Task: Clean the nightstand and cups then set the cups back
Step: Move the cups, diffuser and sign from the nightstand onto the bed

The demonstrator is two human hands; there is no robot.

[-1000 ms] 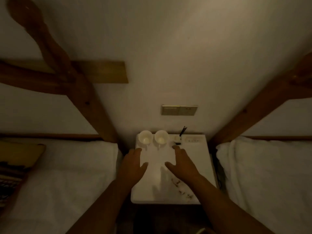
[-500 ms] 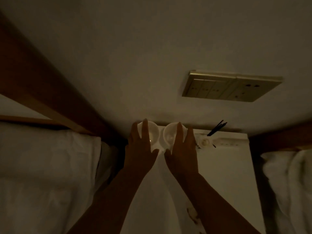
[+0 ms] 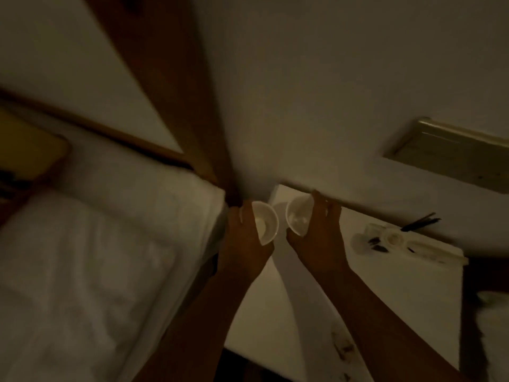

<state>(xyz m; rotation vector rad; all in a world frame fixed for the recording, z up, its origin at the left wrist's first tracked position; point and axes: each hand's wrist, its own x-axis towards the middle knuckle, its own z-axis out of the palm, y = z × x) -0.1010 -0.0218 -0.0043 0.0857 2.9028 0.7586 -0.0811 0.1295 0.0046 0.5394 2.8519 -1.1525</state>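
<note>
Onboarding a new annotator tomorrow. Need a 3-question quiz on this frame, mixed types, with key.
1. True or false: the left hand and the right hand each grip one white cup, the left cup and the right cup.
2. Where do the dark smears lie on the nightstand? A) near its front edge B) between the cups C) in the back corner by the wall
3. On which side of the nightstand, the person's left or right, do the dark sticks stand?
Key: 1 true; 2 A; 3 right.
</note>
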